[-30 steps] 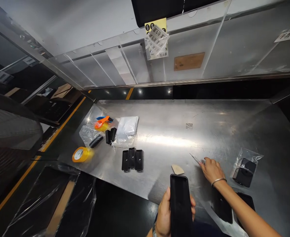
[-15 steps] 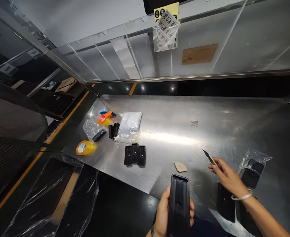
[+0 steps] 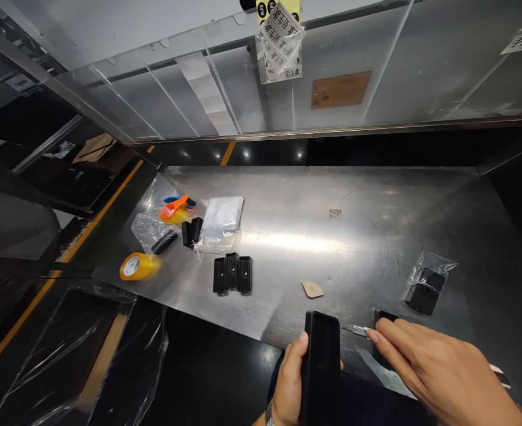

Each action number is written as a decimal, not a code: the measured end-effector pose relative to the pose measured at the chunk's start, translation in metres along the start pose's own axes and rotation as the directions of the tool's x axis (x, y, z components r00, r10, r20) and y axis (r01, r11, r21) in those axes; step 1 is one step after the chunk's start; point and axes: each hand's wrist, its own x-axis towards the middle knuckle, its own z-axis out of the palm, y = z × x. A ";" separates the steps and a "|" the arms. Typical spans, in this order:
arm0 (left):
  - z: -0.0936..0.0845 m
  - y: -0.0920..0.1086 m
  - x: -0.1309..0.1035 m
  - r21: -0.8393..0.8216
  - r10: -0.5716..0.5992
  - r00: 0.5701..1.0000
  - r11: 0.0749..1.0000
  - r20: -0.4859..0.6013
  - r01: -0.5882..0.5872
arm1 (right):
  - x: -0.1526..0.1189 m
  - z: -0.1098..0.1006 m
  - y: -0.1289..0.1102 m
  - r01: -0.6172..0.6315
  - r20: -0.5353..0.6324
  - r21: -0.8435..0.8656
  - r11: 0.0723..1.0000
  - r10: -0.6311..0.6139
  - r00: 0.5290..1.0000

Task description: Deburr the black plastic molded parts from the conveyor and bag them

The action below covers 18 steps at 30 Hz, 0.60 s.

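Note:
My left hand (image 3: 290, 378) is wrapped round a long black plastic tray-like part (image 3: 321, 367), its hollow side facing me, at the bottom of the head view. Between thumb and fingers, my right hand (image 3: 438, 367) pinches a craft knife (image 3: 356, 330). The blade points left and lies close to the part's right edge; I cannot tell if it touches. A black piece (image 3: 385, 316) on the table is partly hidden under my right hand. Further right lies a black part in a clear plastic bag (image 3: 427, 287). Just beyond the held part is a small beige wedge-shaped piece (image 3: 313, 289).
On the metal table (image 3: 287, 189), several small black trays (image 3: 233, 273) stand together left of centre. A stack of clear bags (image 3: 222, 216), an orange tape dispenser (image 3: 174, 207) and a yellow tape roll (image 3: 137, 267) lie at the left. A plastic-lined box (image 3: 101, 361) stands below the left edge.
My right hand has brought the knife down and left, close to the black part. My left hand has turned the part slightly. The whole view has shifted a little.

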 end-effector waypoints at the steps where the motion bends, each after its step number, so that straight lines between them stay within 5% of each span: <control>1: -0.001 -0.001 0.000 0.006 0.003 1.000 1.000 -0.003 -0.003 | -0.001 0.001 0.000 0.037 0.016 -0.038 0.999 -0.037 0.999; 18: -0.005 -0.007 -0.004 0.096 0.043 0.999 0.995 -0.017 -0.041 | -0.010 0.004 -0.005 0.103 0.010 -0.244 0.964 -0.103 0.995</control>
